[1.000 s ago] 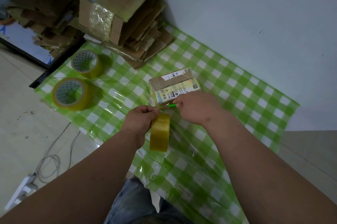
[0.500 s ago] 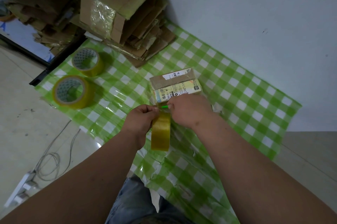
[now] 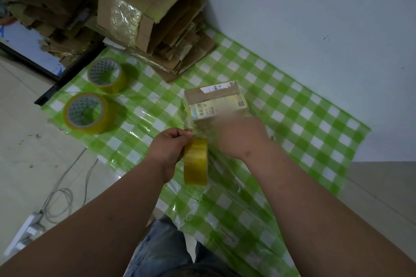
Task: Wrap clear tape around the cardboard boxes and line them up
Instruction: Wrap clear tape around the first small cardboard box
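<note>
A small cardboard box [image 3: 215, 102] with printed labels lies on the green checked sheet [image 3: 292, 119]. A stretch of clear tape runs from its near left corner down to a yellowish tape roll [image 3: 195, 161]. My left hand [image 3: 168, 148] grips that roll at its top, where the tape leaves it, and the roll stands on edge below the hand. My right hand [image 3: 238, 134] is blurred at the box's near side, its fingers curled round a small green object [image 3: 211, 134] of which only the tip shows.
Two more tape rolls [image 3: 105, 76] [image 3: 87, 113] lie on the sheet at the left. A larger taped box [image 3: 144, 6] sits on flattened cardboard [image 3: 184, 55] against the wall. A power strip [image 3: 29, 229] and cables lie on the floor at lower left.
My right hand has shifted slightly along the box's near edge and is now blurred. My left hand and the roll have stayed put.
</note>
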The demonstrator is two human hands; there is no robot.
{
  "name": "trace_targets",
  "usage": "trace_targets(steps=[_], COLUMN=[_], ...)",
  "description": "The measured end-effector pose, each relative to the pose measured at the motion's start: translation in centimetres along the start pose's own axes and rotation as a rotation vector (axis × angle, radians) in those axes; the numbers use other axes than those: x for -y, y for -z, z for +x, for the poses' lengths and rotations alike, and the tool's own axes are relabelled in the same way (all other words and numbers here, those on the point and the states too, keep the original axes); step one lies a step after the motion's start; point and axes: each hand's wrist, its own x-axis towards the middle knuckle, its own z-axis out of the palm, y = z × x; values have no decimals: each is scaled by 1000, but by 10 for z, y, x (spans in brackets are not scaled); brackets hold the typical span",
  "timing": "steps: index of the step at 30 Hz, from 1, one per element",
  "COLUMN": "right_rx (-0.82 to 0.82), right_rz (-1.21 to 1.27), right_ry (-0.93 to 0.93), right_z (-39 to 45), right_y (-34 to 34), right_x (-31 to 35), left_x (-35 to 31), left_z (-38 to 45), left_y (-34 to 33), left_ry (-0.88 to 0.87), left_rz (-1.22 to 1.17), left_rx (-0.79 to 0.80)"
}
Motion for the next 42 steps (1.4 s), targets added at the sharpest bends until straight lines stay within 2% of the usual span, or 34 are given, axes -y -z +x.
trace_targets(steps=[8,14,17,19,21,23,25,30,33,37,39,42], right_rx=[32,132,47,-111,-170,-117,-59,-70,-62,-91,-104,-115], right_rz=[48,137,112,268,588,879,1059,1478,1502,1454,1392,1372], right_ry=[-151,-223,-235,-254,-280,-283,-316,-449,-446,-411,-386,-354], right_z=[-2,0,-1,0,0,-3,-4,4,7,11,10,8], right_y=[-5,-29,-43,-47,-45,-42,-44,-55,-55,-57,-57,-59], right_x=[-14,-17,-18,-13,-2,10,20,30,31,34,35,33], left_x=[2,1,1,1,1,1,1,1,1,0,1,-2], left_z=[-5,-5,-6,-6,-7,-8,-8,-8,-10,-20,-21,-13], left_y=[1,-1,-1,-2,-3,-3,-3,-1,-3,-11,-12,-4], left_ry=[4,14,21,20,18,13,6,-27,-101,-223,-288,-520], left_rz=[28,57,65,72,84,95,104,154,270,577,625,643], left_rx=[54,64,64,62,64,65,67,65,-39,-193,-243,-297])
